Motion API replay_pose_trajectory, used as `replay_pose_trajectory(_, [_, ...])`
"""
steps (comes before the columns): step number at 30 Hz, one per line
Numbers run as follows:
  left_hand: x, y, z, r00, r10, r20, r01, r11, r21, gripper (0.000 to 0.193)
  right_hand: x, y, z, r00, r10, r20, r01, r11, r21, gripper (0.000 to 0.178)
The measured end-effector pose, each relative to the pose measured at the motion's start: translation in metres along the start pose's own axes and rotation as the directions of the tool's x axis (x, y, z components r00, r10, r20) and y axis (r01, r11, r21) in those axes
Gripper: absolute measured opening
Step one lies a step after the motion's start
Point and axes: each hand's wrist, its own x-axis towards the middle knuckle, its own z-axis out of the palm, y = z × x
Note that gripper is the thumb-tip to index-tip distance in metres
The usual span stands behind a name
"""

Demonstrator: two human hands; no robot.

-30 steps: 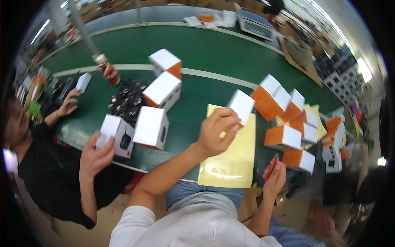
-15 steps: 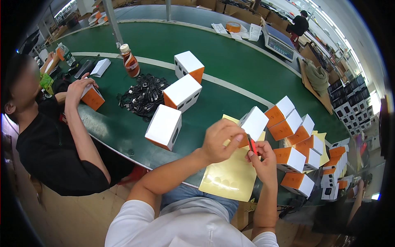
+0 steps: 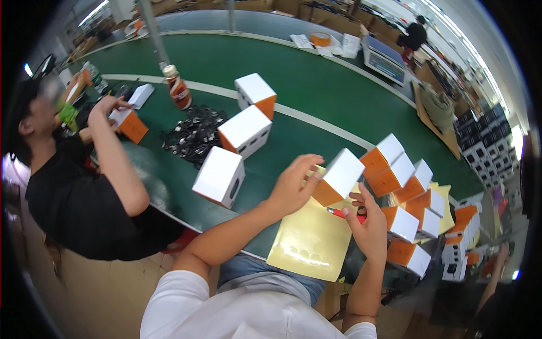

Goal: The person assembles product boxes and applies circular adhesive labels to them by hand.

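A white and orange carton [image 3: 343,174] stands in front of me, on or just behind a sheet of shiny yellow sticker backing [image 3: 307,243]. My left hand [image 3: 294,183] is at the carton's left side, fingers apart; whether the fingertips touch it is hard to tell. Tucked in my right hand [image 3: 370,226] is a red utility knife [image 3: 345,214], its tip pointing left below the carton's orange face. The fingers of that hand are partly raised by the carton's right side.
Several similar cartons [image 3: 389,169] stand to the right, and more [image 3: 245,130] to the left beside a heap of black cables [image 3: 195,135]. A bottle [image 3: 178,90] is behind the cables. At the left, a co-worker [image 3: 84,192] handles another carton [image 3: 131,125].
My left hand has moved from the knife to the carton's left side, its fingers spreading. The knife has turned from upright to pointing left in my right hand.
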Motion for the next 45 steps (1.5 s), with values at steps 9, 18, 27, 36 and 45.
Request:
replay_pose_trajectory(9, [-0.014,-0.014,0.0,0.989,0.002,0.147,0.012,0.995,-0.099,0.034,0.046,-0.005,0.027,0.999,-0.022,-0.027,0.021,0.999,-0.042,0.093])
replay_pose_trajectory(18, [0.008,-0.01,-0.021,0.973,0.163,0.164,-0.191,0.965,0.178,0.105,0.038,0.035,0.034,0.956,-0.29,-0.045,0.28,0.856,0.435,0.079])
replay_pose_trajectory(27, [0.011,0.005,-0.023,0.909,0.07,0.411,-0.136,0.981,0.135,0.103,0.036,0.026,0.004,0.896,-0.438,-0.073,0.442,0.861,0.253,0.046])
replay_pose_trajectory(36, [0.009,0.005,-0.018,0.894,0.238,0.38,-0.322,0.931,0.175,0.104,0.026,0.005,0.01,0.859,-0.508,-0.064,0.51,0.859,0.033,0.049])
replay_pose_trajectory(45, [0.01,0.007,-0.026,0.879,0.298,0.373,-0.42,0.854,0.308,0.102,0.028,0.006,0.026,0.853,-0.517,-0.073,0.522,0.846,0.111,0.053])
